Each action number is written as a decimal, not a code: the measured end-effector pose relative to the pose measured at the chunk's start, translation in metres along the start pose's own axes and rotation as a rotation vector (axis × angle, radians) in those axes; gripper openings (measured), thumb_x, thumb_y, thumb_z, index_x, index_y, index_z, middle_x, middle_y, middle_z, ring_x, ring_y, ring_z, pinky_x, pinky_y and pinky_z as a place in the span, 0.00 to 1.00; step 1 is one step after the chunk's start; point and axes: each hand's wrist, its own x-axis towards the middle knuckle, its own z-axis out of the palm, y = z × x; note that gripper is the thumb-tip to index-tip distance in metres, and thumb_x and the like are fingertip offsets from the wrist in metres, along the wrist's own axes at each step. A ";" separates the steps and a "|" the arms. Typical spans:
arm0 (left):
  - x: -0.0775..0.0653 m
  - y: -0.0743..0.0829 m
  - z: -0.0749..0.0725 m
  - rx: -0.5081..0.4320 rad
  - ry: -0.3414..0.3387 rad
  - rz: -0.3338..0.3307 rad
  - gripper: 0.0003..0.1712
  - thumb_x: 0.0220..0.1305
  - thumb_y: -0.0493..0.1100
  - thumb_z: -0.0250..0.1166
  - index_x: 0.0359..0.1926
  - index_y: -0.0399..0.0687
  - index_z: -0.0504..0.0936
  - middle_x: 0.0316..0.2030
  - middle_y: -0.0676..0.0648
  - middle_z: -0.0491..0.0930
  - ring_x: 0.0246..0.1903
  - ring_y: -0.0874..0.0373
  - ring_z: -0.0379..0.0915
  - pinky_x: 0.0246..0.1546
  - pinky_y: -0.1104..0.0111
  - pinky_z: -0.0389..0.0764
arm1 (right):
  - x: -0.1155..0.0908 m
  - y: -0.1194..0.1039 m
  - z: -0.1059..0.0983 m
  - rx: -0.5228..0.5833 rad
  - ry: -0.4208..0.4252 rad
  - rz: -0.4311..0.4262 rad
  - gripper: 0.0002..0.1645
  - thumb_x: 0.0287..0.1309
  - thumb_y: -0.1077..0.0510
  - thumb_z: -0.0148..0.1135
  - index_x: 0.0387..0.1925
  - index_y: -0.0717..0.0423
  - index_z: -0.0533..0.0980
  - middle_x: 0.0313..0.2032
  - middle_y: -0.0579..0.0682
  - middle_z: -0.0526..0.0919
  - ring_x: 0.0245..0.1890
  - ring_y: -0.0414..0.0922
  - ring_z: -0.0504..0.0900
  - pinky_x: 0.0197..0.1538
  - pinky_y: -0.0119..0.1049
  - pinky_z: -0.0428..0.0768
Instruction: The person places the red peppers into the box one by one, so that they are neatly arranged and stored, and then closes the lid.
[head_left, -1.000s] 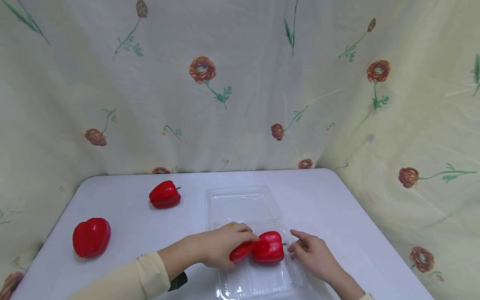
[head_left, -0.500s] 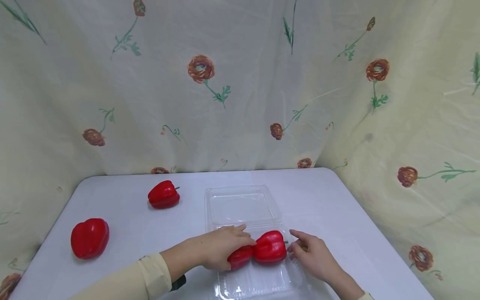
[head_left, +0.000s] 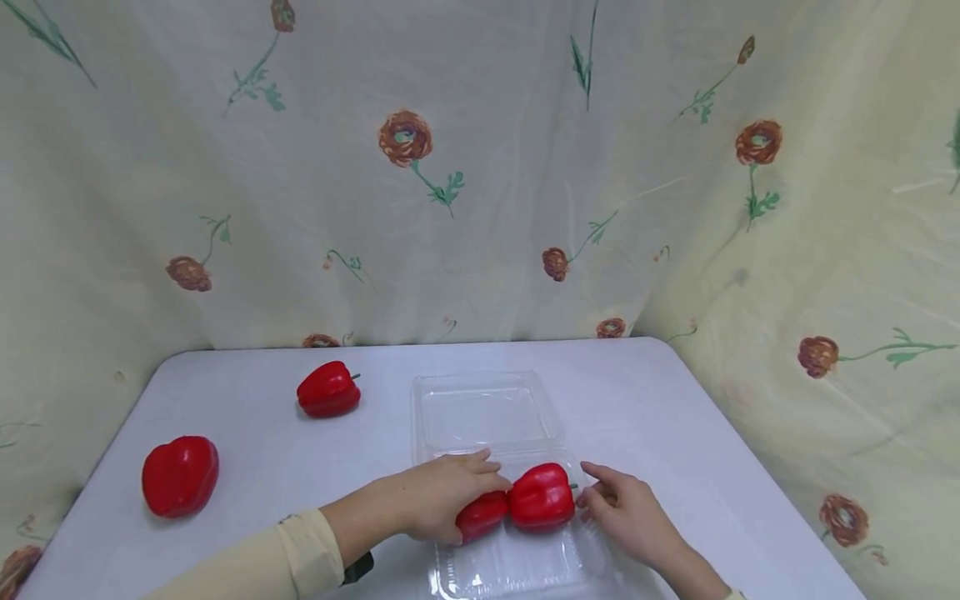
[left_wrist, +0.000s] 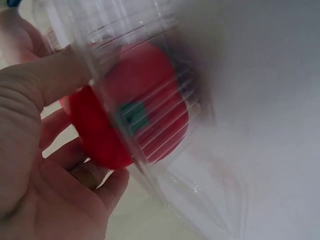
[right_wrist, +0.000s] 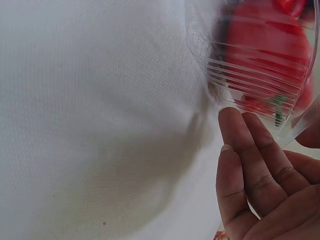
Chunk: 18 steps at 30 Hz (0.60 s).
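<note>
Toward the worktop's (head_left: 675, 433) near edge, the left hand (head_left: 438, 502) curls thumb and fingers around a red pepper (head_left: 482, 518) (a ring (left_wrist: 84, 176) shows on one finger) in the clear container (head_left: 517, 573), beside a second pepper (head_left: 542, 498). The right hand (head_left: 633, 517) reaches along the container's right side; whether its fingers pinch the rim, I can't tell. A third pepper (head_left: 327, 390) lies near the far edge, a fourth pepper (head_left: 180, 477) near the left.

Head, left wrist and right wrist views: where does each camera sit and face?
Head: on the head, facing forward and down at the table; left hand and right hand show.
Left wrist: on that wrist, facing a pepper; left hand shows.
Right wrist: on that wrist, facing the tub; right hand shows.
Shared: both wrist views show pepper through tub wall.
</note>
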 end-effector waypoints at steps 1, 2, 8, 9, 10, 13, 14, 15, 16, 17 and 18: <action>0.000 0.000 -0.001 0.001 0.002 -0.006 0.46 0.43 0.44 0.81 0.66 0.63 0.73 0.66 0.54 0.71 0.70 0.52 0.59 0.59 0.53 0.75 | 0.000 0.000 0.000 0.002 -0.002 -0.006 0.26 0.63 0.65 0.56 0.62 0.67 0.72 0.30 0.45 0.84 0.28 0.40 0.83 0.34 0.30 0.80; -0.001 -0.001 -0.002 0.001 0.006 -0.011 0.46 0.42 0.46 0.81 0.66 0.62 0.73 0.66 0.54 0.71 0.70 0.52 0.59 0.58 0.53 0.75 | -0.001 0.000 0.000 0.005 -0.002 -0.012 0.26 0.63 0.65 0.56 0.62 0.67 0.72 0.30 0.46 0.84 0.28 0.41 0.83 0.34 0.30 0.80; -0.004 -0.004 -0.011 -0.021 0.023 -0.036 0.45 0.42 0.49 0.81 0.65 0.60 0.75 0.65 0.53 0.72 0.69 0.53 0.61 0.58 0.53 0.75 | -0.002 -0.001 0.001 0.010 0.008 -0.010 0.26 0.63 0.65 0.56 0.62 0.67 0.72 0.30 0.46 0.85 0.28 0.41 0.84 0.33 0.30 0.80; -0.005 -0.004 -0.013 -0.022 0.024 -0.043 0.45 0.42 0.49 0.81 0.65 0.60 0.75 0.65 0.53 0.72 0.69 0.53 0.61 0.58 0.52 0.75 | -0.001 -0.001 0.001 0.008 0.008 -0.009 0.26 0.63 0.65 0.56 0.62 0.67 0.72 0.30 0.46 0.85 0.28 0.41 0.84 0.33 0.30 0.80; -0.006 -0.005 -0.014 -0.018 0.026 -0.051 0.44 0.43 0.50 0.81 0.65 0.61 0.75 0.65 0.53 0.72 0.68 0.53 0.62 0.58 0.51 0.75 | -0.001 -0.001 0.001 0.009 0.007 -0.007 0.26 0.63 0.65 0.56 0.62 0.67 0.72 0.30 0.46 0.85 0.28 0.41 0.84 0.33 0.30 0.80; -0.007 -0.008 -0.016 -0.018 0.032 -0.079 0.43 0.44 0.52 0.80 0.65 0.62 0.75 0.64 0.53 0.72 0.65 0.54 0.64 0.57 0.48 0.75 | -0.001 0.001 0.001 0.013 0.006 -0.008 0.26 0.63 0.66 0.55 0.62 0.67 0.72 0.30 0.47 0.84 0.28 0.41 0.84 0.33 0.30 0.80; -0.008 -0.009 -0.018 -0.020 0.036 -0.089 0.43 0.45 0.52 0.79 0.65 0.62 0.75 0.64 0.53 0.72 0.64 0.54 0.65 0.57 0.48 0.75 | -0.001 0.001 0.001 0.014 0.006 -0.008 0.26 0.62 0.66 0.55 0.62 0.67 0.72 0.30 0.47 0.84 0.28 0.41 0.84 0.33 0.30 0.80; -0.009 -0.010 -0.019 -0.017 0.040 -0.097 0.42 0.46 0.53 0.79 0.65 0.62 0.75 0.64 0.53 0.72 0.64 0.54 0.65 0.56 0.48 0.75 | 0.000 0.001 0.001 0.015 0.006 -0.006 0.26 0.62 0.66 0.55 0.63 0.67 0.72 0.30 0.47 0.84 0.28 0.41 0.84 0.33 0.30 0.80; -0.010 -0.011 -0.021 -0.018 0.045 -0.102 0.42 0.47 0.54 0.78 0.65 0.61 0.75 0.64 0.52 0.72 0.64 0.54 0.65 0.57 0.48 0.75 | 0.000 0.001 0.001 0.017 0.007 -0.006 0.26 0.62 0.66 0.55 0.62 0.67 0.72 0.30 0.47 0.84 0.28 0.41 0.84 0.33 0.30 0.80; -0.011 -0.012 -0.022 -0.021 0.049 -0.109 0.41 0.47 0.54 0.78 0.65 0.61 0.75 0.64 0.52 0.72 0.64 0.54 0.66 0.57 0.48 0.74 | 0.000 0.001 0.001 0.018 0.008 -0.007 0.26 0.62 0.66 0.55 0.62 0.67 0.72 0.30 0.47 0.84 0.28 0.41 0.84 0.32 0.30 0.80; -0.013 -0.014 -0.024 -0.024 0.055 -0.118 0.41 0.48 0.55 0.77 0.65 0.60 0.75 0.63 0.52 0.72 0.64 0.54 0.66 0.57 0.48 0.74 | 0.000 0.001 0.002 0.019 0.008 -0.009 0.26 0.62 0.66 0.55 0.62 0.67 0.72 0.30 0.47 0.84 0.28 0.41 0.84 0.32 0.30 0.80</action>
